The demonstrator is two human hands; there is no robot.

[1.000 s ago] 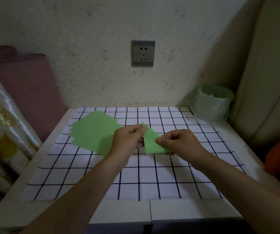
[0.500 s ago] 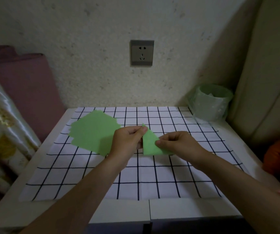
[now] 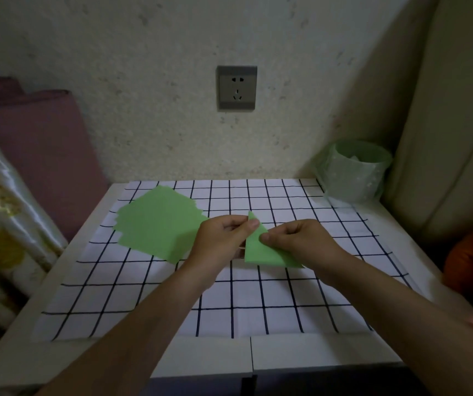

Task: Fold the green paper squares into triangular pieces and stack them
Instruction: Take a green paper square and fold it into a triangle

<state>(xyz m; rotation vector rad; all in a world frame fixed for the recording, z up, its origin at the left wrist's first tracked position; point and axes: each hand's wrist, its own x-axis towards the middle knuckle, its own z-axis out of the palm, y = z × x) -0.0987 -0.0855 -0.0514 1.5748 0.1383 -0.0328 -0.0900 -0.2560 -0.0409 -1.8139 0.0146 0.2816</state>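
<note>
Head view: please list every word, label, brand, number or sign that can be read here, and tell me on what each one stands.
No text can be read in this view.
wall socket: only its slots show, no lettering.
green paper squares and triangular piece: plain green, no print.
checked cloth: grid lines only.
bin: no label visible.

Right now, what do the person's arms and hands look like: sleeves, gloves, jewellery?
The left hand and right hand are bare: no gloves, no visible rings or watch. Both forearms are uncovered to the frame edge; no sleeve shows.
</note>
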